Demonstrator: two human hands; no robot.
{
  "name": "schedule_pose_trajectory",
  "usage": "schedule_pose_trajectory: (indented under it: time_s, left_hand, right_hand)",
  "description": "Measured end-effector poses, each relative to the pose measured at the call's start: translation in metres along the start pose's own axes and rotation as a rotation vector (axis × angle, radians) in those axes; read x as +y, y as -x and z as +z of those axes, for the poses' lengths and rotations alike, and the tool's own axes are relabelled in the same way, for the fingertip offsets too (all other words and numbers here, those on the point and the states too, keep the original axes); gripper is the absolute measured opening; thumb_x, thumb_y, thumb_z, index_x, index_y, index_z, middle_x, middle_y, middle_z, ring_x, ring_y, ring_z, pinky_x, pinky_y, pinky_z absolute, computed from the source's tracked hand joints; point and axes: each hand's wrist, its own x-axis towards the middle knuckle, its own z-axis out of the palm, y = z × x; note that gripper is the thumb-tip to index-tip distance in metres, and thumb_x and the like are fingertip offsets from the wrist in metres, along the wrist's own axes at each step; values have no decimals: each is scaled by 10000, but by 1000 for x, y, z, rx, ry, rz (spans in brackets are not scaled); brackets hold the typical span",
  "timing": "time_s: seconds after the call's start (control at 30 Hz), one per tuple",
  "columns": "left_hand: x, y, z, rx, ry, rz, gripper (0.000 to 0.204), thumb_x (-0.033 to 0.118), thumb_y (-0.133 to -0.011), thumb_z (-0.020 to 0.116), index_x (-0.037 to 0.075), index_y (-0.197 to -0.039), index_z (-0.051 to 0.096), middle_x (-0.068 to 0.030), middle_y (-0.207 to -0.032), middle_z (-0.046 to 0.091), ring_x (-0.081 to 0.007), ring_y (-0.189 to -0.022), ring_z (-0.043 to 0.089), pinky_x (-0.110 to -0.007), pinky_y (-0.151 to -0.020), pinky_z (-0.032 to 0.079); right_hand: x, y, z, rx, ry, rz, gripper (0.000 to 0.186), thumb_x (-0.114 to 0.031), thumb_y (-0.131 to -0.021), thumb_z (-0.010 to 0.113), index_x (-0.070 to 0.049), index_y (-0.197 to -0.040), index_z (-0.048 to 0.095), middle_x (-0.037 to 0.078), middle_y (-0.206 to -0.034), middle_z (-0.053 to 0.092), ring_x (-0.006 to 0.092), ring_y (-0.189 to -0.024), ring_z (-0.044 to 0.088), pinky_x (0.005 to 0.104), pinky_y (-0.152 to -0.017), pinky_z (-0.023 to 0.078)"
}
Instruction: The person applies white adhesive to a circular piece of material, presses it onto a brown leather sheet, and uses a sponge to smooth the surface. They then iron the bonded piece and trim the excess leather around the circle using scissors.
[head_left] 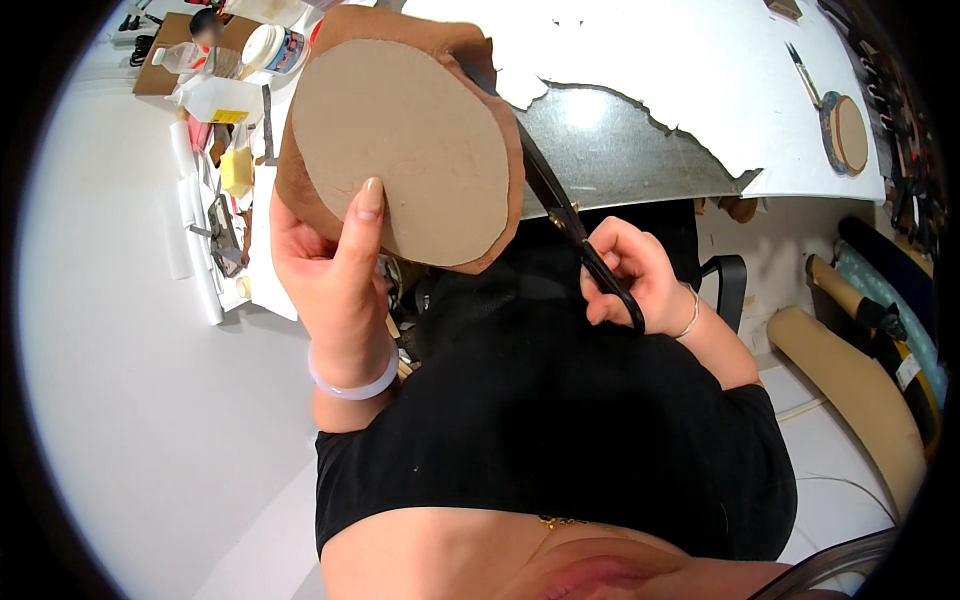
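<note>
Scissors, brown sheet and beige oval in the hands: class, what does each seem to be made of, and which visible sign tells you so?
Scissors: probably metal with a dark finish; the blades look slim, straight and rigid.
Brown sheet: perhaps leather or suede, real or imitation; it looks matte, with a wavy edge.
Beige oval: possibly board or leather backing; flat, matte, evenly coloured.

My grey-and-white surface [590, 150] stretches across the frame's upper right, where a brush [803, 76] lies beside an oval piece [849, 134].
</note>
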Motion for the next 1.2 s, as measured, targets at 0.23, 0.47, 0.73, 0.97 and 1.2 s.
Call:
schedule_pose_trajectory:
  time_s: [0.23, 0.47, 0.73, 0.97, 1.2]
  left_hand:
    - [0, 2, 1, -16, 3, -5, 599, -10, -958, 631, -54, -1509, 402, -184, -1431, 574, -261, -1318, 583, -401, -1132, 459]
    - [3, 8, 6, -19, -3, -45, 602, 4, -881, 746, -71, -1430, 511, -168, -1365, 645, -232, -1269, 626, -380, -1104, 476]
    - [5, 9, 6, -53, -23, -42, 607, 1, -866, 754, -76, -1421, 522, -175, -1368, 643, -240, -1269, 626, -391, -1109, 476]
    - [4, 9, 5, -62, -38, -18, 611, 10, -870, 759, -79, -1425, 519, -174, -1363, 647, -238, -1260, 632, -380, -1099, 482]
    - [3, 11, 1, -77, -62, -11, 603, 13, -870, 763, -82, -1416, 525, -183, -1359, 647, -240, -1255, 634, -385, -1096, 485]
  right_hand:
    - [-4, 2, -1, -39, -184, 28, 686, -509, -739, 910, -58, -1025, 479, -20, -749, 573, 20, -644, 488, 165, -569, 376]
    - [-4, 4, 0, -27, -208, 21, 694, -507, -736, 914, -57, -1038, 480, -17, -766, 558, 24, -655, 487, 162, -571, 377]
    - [-6, 4, 0, 3, -150, -15, 701, -506, -732, 922, -60, -1035, 474, -17, -769, 538, 30, -651, 489, 167, -575, 384]
    - [-7, 3, 1, 18, -118, -33, 699, -501, -732, 924, -61, -1030, 469, -19, -758, 538, 32, -647, 475, 172, -577, 380]
    - [-7, 2, 1, 19, -115, -52, 693, -489, -728, 929, -55, -1032, 483, -17, -786, 525, 40, -656, 479, 174, -582, 393]
